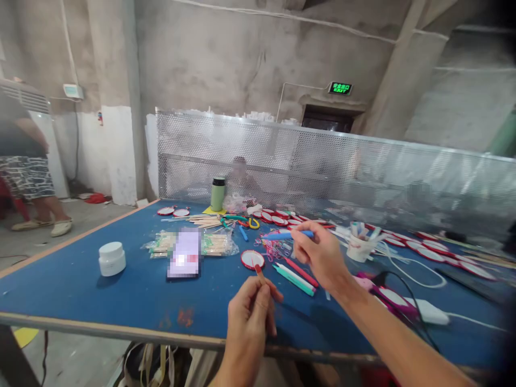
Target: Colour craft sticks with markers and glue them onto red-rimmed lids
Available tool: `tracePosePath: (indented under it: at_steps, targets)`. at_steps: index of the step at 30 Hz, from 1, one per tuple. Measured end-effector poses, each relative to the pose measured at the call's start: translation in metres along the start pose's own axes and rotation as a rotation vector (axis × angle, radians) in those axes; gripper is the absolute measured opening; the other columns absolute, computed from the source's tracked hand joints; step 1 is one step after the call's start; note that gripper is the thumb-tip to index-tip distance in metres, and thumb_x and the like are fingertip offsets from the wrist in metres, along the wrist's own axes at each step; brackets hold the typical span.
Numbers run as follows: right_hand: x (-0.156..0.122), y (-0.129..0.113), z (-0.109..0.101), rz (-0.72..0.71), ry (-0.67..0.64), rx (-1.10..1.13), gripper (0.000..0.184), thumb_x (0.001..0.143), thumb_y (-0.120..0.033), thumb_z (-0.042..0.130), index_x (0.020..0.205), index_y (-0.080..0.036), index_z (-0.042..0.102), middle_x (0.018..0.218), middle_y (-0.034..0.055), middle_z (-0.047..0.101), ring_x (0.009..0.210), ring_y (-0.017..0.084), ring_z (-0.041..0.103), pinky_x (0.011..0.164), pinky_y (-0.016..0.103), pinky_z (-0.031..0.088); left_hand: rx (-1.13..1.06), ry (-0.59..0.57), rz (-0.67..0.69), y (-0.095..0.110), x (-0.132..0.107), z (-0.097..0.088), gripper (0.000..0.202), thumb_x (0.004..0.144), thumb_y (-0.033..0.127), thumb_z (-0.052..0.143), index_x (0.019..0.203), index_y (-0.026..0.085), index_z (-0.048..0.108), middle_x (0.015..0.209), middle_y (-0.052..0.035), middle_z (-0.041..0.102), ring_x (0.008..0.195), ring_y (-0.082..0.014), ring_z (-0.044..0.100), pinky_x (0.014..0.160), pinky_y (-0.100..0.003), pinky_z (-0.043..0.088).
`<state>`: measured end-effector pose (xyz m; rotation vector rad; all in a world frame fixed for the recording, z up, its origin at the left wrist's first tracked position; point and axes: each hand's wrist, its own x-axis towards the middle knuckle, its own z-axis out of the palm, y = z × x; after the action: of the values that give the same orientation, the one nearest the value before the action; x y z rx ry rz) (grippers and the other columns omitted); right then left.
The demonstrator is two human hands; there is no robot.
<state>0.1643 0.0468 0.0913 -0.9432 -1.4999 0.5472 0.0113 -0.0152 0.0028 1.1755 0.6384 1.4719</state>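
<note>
My left hand (249, 314) is closed, thumb against fingers, around a thin reddish-brown stick (258, 273). The stick's upper end overlaps a small round disc (250, 259) with a white face and red rim; I cannot tell whether the two are joined. My right hand (320, 252) pinches a blue pen-like tool (278, 236), held level above the table and pointing left. Below it are a red pen-like tool (301, 272) and teal and white ones (293, 279). Tangled pink and purple strings (274, 248) lie just behind the disc.
On the blue table (141, 306) stand a white jar (112, 259), a phone (184, 253) on bagged sticks (221, 244), a green bottle (218, 194) and a cup of tools (360, 247). Several red-rimmed discs (433, 253) and white cables (433, 284) lie right. A perforated metal screen (258, 145) stands behind.
</note>
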Motion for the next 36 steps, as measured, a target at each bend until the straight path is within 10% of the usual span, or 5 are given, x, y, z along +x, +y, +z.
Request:
tracePosePath:
  at_steps: [4,14,23,36]
  targets:
    - [-0.071,-0.004,-0.007,0.205,0.174,0.361,0.027,0.077,-0.039,0.074,0.078,-0.018,0.057,0.044,-0.0085,0.05,0.033,0.006,0.039,0.035,0.017,0.029,0.061,-0.077,0.062,0.009,-0.005,0.008,0.03,0.087,0.042,0.062,0.085,0.014,0.07,0.114,-0.0113,0.064,0.05,-0.0042,0.054,0.048,-0.02,0.043]
    - [-0.125,0.004,0.0,0.195,0.332,0.468,0.03,0.072,-0.037,0.08,0.094,-0.02,0.066,0.059,-0.0026,0.064,0.041,0.008,0.049,0.04,0.019,0.042,-0.245,-0.099,-0.145,0.004,-0.014,0.051,0.03,0.088,0.044,0.062,0.091,0.014,0.066,0.052,0.0056,0.047,0.038,-0.0026,0.031,0.036,-0.015,0.021]
    - [-0.129,0.002,0.001,-0.252,0.433,-0.305,0.007,0.086,-0.027,0.067,0.086,-0.022,0.071,0.068,-0.0009,0.068,0.05,0.012,0.061,0.046,0.021,0.05,-0.253,-0.127,-0.167,0.015,-0.014,0.049,0.031,0.085,0.045,0.066,0.087,0.014,0.066,0.055,0.0057,0.049,0.038,-0.0015,0.031,0.036,-0.016,0.021]
    - [-0.116,-0.001,-0.023,-0.722,0.223,-0.598,0.028,0.087,-0.016,0.066,0.114,-0.026,0.069,0.091,0.0025,0.077,0.074,0.018,0.073,0.07,0.028,0.059,-0.42,-0.244,-0.291,0.024,-0.017,0.045,0.029,0.084,0.041,0.067,0.085,0.013,0.066,0.046,0.0064,0.043,0.034,-0.0017,0.03,0.039,-0.019,0.014]
